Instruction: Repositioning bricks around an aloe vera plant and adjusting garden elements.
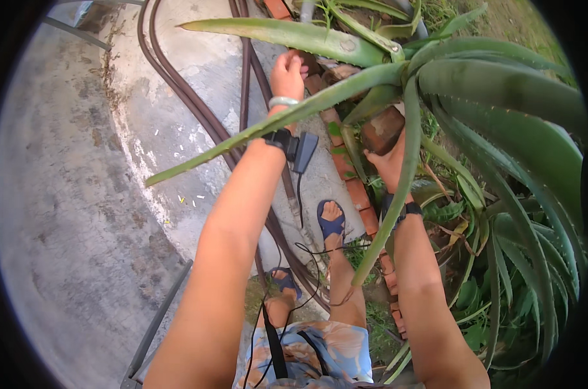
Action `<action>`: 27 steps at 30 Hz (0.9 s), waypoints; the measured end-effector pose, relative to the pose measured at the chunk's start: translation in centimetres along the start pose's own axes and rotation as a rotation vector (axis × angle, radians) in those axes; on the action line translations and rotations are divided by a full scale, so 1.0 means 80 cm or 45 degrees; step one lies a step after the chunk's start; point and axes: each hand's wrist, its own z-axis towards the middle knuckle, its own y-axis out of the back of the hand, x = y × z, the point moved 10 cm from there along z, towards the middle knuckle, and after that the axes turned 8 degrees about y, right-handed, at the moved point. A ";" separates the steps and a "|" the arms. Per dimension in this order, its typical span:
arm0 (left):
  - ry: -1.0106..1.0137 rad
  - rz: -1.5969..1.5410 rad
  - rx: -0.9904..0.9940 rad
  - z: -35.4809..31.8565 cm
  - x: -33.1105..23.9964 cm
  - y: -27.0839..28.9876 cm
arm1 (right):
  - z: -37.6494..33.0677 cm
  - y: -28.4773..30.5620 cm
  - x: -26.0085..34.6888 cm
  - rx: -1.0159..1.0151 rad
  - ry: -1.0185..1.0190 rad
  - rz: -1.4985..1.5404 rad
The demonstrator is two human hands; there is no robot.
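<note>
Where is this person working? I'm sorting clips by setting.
Probably a home garden or yard: a large aloe plant, a brick border edging the bed, and hoses lying on a concrete floor.

Both arms stretched forward, left hand (287,72) curled, right hand (388,165) gripping

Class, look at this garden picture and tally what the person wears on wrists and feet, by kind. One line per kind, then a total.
Black wrist straps: 2, one by the left hand at, one by the right hand at
Silver bracelet: 1
Blue sandals: 2, at and
Total: 5
</note>
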 end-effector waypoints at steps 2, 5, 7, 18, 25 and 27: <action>0.095 -0.219 0.159 0.011 0.002 -0.017 | 0.005 -0.003 0.007 -0.025 0.013 0.035; 0.123 -0.303 0.273 0.013 0.002 -0.044 | 0.016 -0.005 -0.004 0.056 -0.084 0.013; 0.127 -0.288 0.337 0.008 0.002 -0.055 | 0.018 -0.007 -0.002 0.066 -0.068 -0.029; -0.006 0.135 0.159 0.012 0.016 -0.045 | 0.016 -0.007 0.001 0.016 -0.042 -0.095; -0.070 0.286 0.118 0.018 -0.004 -0.054 | 0.006 0.016 -0.056 -0.096 -0.209 -0.146; -0.145 0.418 0.087 0.020 -0.011 -0.053 | 0.006 0.019 -0.068 -0.118 -0.240 -0.155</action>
